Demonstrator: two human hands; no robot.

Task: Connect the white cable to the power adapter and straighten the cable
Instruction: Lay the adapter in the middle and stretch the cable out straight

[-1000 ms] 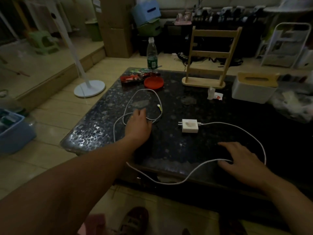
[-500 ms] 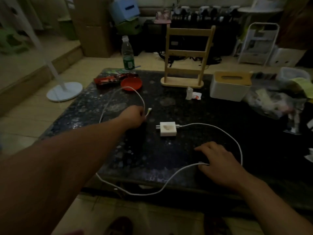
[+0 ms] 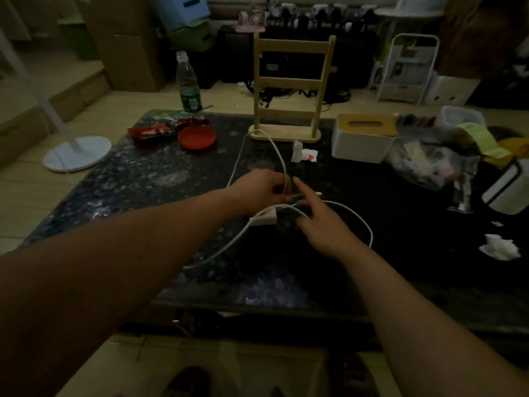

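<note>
The white power adapter point(image 3: 262, 218) lies on the dark stone table point(image 3: 137, 190), its right end hidden under my right hand point(image 3: 323, 224). That hand's thumb and lower fingers close over the adapter while the index finger points up and left. My left hand point(image 3: 262, 190) sits just behind the adapter, pinched on the white cable point(image 3: 276, 151) near its free end. From this hand the cable arcs back toward the wooden stand. A second loop curves round the right of my right hand, and a strand runs toward the table's near left edge.
A wooden rack point(image 3: 289, 90) stands at the back, with a white tissue box point(image 3: 362, 141) to its right. A red dish point(image 3: 196, 136), a snack packet point(image 3: 154, 130) and a bottle point(image 3: 188, 81) are at the back left. Bags and clutter point(image 3: 429, 161) fill the right side, with crumpled tissue point(image 3: 499, 247) nearer.
My left hand carried the cable end rightward to just behind the adapter. My right hand left the near cable loop and moved up onto the adapter. The far loop now reaches the rack.
</note>
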